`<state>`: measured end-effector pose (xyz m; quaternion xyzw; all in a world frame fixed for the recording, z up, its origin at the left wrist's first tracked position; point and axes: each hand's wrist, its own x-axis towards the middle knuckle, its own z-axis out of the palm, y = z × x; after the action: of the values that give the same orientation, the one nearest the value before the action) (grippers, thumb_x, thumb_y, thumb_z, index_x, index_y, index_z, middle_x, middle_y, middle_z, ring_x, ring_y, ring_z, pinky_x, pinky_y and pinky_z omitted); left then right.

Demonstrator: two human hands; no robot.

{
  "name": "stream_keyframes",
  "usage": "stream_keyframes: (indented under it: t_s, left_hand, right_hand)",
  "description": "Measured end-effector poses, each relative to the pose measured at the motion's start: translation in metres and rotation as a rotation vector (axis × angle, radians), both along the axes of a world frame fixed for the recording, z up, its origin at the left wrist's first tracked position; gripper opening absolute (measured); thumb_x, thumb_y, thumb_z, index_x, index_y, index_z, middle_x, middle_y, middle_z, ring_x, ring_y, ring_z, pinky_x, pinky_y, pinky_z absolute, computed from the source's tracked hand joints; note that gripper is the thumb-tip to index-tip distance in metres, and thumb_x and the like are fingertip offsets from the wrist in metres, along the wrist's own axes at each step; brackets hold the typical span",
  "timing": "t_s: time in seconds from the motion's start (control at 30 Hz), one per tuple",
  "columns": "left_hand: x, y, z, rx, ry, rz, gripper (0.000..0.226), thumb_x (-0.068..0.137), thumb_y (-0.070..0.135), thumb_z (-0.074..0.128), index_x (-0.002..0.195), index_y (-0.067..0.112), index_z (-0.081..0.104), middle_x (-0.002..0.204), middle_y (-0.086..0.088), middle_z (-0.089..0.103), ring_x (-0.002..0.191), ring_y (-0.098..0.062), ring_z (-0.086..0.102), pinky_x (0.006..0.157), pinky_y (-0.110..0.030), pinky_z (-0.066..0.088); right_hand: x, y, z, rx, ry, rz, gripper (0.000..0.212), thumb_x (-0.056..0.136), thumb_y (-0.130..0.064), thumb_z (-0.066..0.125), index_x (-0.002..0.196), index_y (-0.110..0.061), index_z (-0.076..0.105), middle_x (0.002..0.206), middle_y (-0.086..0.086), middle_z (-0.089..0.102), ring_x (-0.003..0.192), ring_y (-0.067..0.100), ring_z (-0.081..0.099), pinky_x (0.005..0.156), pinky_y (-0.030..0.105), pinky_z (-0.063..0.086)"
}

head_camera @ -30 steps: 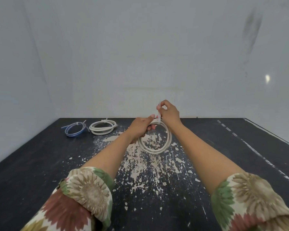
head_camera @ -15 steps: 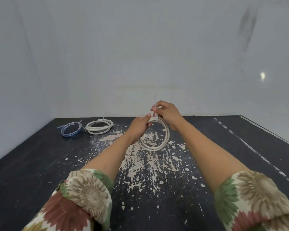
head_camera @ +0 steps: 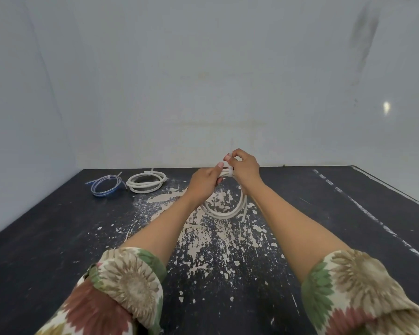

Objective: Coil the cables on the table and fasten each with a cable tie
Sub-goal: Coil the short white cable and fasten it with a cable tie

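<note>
Since a second ago the right hand (head_camera: 243,165) has kept pulling the cable tie (head_camera: 230,171) tail upward, its grip pinching it. The left hand (head_camera: 203,181) clamps the white coil (head_camera: 224,211), held above the counter (head_camera: 324,226). Fastening looks nearly done.

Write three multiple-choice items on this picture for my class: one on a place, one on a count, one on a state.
1. Where does the blue coil lie?
A. left of the tied white coil
B. right of it
C. on top of it

2. How many coils are in view?
A. two
B. three
C. five

3. What is the right hand doing?
A. lying flat on the table
B. pinching the cable tie on the coil in the hands
C. hanging at the side

Answers
1. A: the blue coil is nearer the left wall.
2. B: one blue, two white.
3. B: its fingers pinch the tie while the left hand grips the coil.
</note>
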<state>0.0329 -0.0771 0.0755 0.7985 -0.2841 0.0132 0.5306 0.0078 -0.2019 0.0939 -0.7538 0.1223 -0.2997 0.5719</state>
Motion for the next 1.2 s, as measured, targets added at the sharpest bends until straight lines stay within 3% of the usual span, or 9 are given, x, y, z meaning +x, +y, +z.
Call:
stream_keyframes:
  t_s: [0.27, 0.37, 0.47, 0.53, 0.63, 0.77, 0.87, 1.03, 1.2]
  left_hand:
    - [0.019, 0.019, -0.003, -0.452, 0.453, -0.093, 0.050, 0.099, 0.048, 0.032, 0.069, 0.014, 0.052, 0.042, 0.011, 0.035, 0.038, -0.005, 0.027, 0.038, -0.017, 0.024]
    - [0.023, 0.016, 0.004, -0.667, 0.607, -0.138, 0.055, 0.099, 0.050, 0.030, 0.086, 0.007, 0.061, 0.052, 0.006, 0.049, 0.040, -0.004, 0.039, 0.040, -0.015, 0.034]
    - [0.020, 0.011, 0.003, -0.638, 0.650, -0.082, 0.046, 0.098, 0.050, 0.034, 0.101, 0.014, 0.062, 0.076, 0.000, 0.066, 0.065, -0.010, 0.062, 0.062, -0.028, 0.051]
    - [0.017, 0.008, -0.002, -0.523, 0.611, -0.032, 0.039, 0.098, 0.048, 0.038, 0.097, 0.018, 0.063, 0.081, 0.004, 0.068, 0.069, -0.009, 0.067, 0.067, -0.032, 0.051]
    - [0.009, -0.001, -0.010, -0.627, 0.600, 0.028, 0.033, 0.096, 0.042, 0.047, 0.086, 0.014, 0.060, 0.066, 0.005, 0.054, 0.057, -0.008, 0.058, 0.070, -0.038, 0.056]
    - [-0.003, -0.014, -0.013, -0.825, 0.580, 0.059, 0.032, 0.097, 0.039, 0.047, 0.079, 0.013, 0.051, 0.059, 0.005, 0.031, 0.045, -0.004, 0.031, 0.041, -0.016, 0.037]
    - [-0.004, -0.019, -0.012, -0.856, 0.598, 0.080, 0.033, 0.098, 0.039, 0.045, 0.075, 0.015, 0.045, 0.053, 0.007, 0.027, 0.036, -0.003, 0.021, 0.032, -0.016, 0.020]
    - [0.005, -0.019, -0.015, -0.891, 0.696, 0.178, 0.038, 0.098, 0.042, 0.042, 0.071, 0.015, 0.042, 0.045, 0.009, 0.026, 0.030, -0.004, 0.021, 0.030, -0.017, 0.018]
    - [0.034, -0.003, -0.019, -1.007, 0.880, 0.160, 0.029, 0.100, 0.019, 0.030, 0.073, 0.013, 0.036, 0.042, 0.005, 0.031, 0.029, -0.005, 0.022, 0.029, -0.016, 0.018]
  right_hand:
    - [-0.014, -0.013, 0.002, 0.146, 0.413, 0.485, 0.053, 0.093, -0.057, 0.039, 0.110, -0.011, 0.060, 0.075, 0.004, 0.069, 0.061, 0.018, 0.062, 0.059, 0.029, 0.052]
    - [-0.013, -0.011, -0.008, 0.311, 0.281, 0.461, 0.036, 0.098, -0.038, 0.046, 0.091, -0.005, 0.058, 0.058, 0.001, 0.056, 0.049, 0.015, 0.058, 0.051, 0.029, 0.051]
    - [-0.009, -0.005, -0.015, 0.449, 0.109, 0.360, 0.032, 0.100, -0.032, 0.044, 0.083, -0.006, 0.052, 0.054, 0.001, 0.039, 0.041, 0.013, 0.043, 0.047, 0.029, 0.047]
    - [-0.007, -0.001, -0.019, 0.466, 0.043, 0.323, 0.030, 0.100, -0.032, 0.043, 0.084, -0.008, 0.051, 0.052, -0.002, 0.033, 0.041, 0.011, 0.036, 0.044, 0.026, 0.043]
    - [-0.006, 0.005, -0.025, 0.573, -0.051, 0.286, 0.028, 0.099, -0.030, 0.046, 0.081, -0.010, 0.050, 0.046, -0.007, 0.027, 0.038, 0.008, 0.025, 0.037, 0.019, 0.030]
    - [-0.004, 0.014, -0.029, 0.764, -0.138, 0.225, 0.026, 0.099, -0.026, 0.048, 0.077, -0.013, 0.046, 0.045, -0.008, 0.027, 0.033, 0.003, 0.020, 0.031, 0.017, 0.018]
    - [-0.003, 0.018, -0.032, 0.870, -0.153, 0.238, 0.033, 0.099, -0.028, 0.048, 0.069, -0.015, 0.041, 0.041, -0.009, 0.026, 0.032, 0.004, 0.018, 0.031, 0.017, 0.014]
    - [0.001, 0.017, -0.029, 0.798, -0.049, 0.254, 0.038, 0.099, -0.042, 0.041, 0.074, -0.014, 0.039, 0.045, -0.007, 0.026, 0.033, 0.006, 0.020, 0.032, 0.019, 0.017]
    - [0.018, 0.011, -0.039, 0.502, 0.127, 0.184, 0.024, 0.102, -0.022, 0.027, 0.099, -0.008, 0.046, 0.062, 0.000, 0.043, 0.050, 0.011, 0.038, 0.049, 0.024, 0.032]
